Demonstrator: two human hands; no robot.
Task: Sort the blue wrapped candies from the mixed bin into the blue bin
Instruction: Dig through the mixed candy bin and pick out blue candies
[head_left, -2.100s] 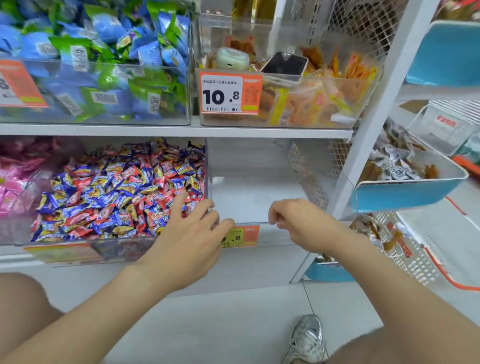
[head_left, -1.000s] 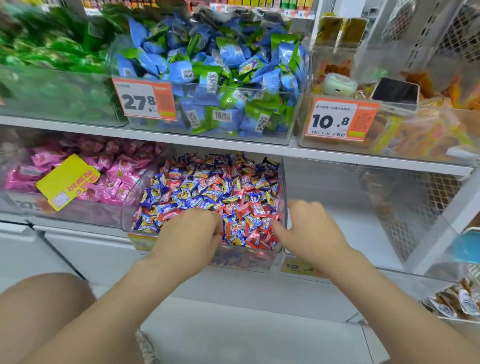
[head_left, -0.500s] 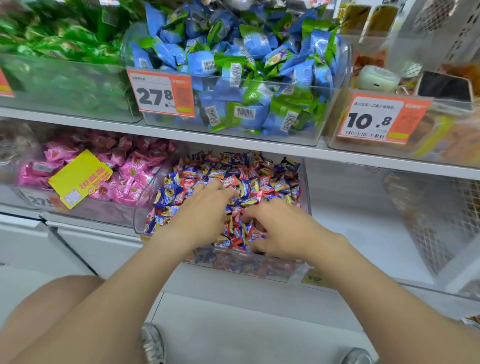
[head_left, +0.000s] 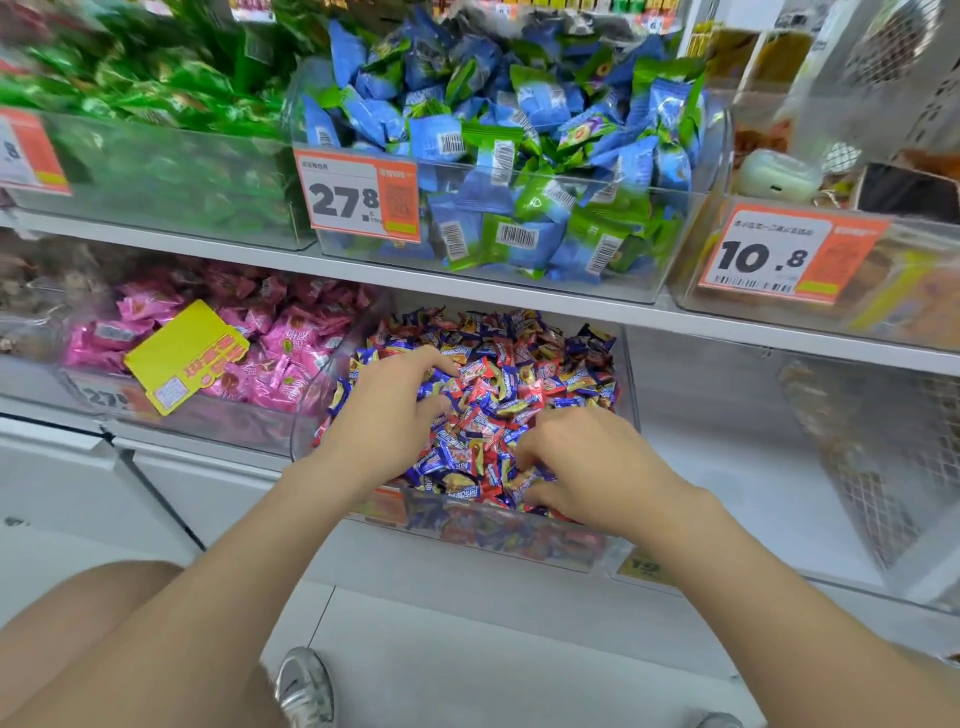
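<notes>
A clear mixed bin (head_left: 597, 551) on the lower shelf holds a heap of small blue and red wrapped candies (head_left: 524, 374). Both my hands are inside it. My left hand (head_left: 395, 415) rests on the left side of the heap, with forefinger and thumb spread over the wrappers. My right hand (head_left: 587, 467) is near the bin's front right corner, fingers curled down into the candies and fingertips buried, so a hold is not visible. Right of the mixed bin stands an empty clear bin (head_left: 727, 457). No bin that is itself blue shows.
Above on the upper shelf sits a bin of blue and green packets (head_left: 493, 156) with a 27.8 tag, a green packet bin (head_left: 156, 114) to its left, and a 10.8 bin (head_left: 831, 291) at the right. A pink candy bin (head_left: 270, 338) neighbours the mixed bin. Wire mesh (head_left: 883, 457) closes the right.
My view swung left from the empty bin to the mixed bin. Both hands left the bin fronts and went into the candy heap; since half a second ago they have spread slightly apart.
</notes>
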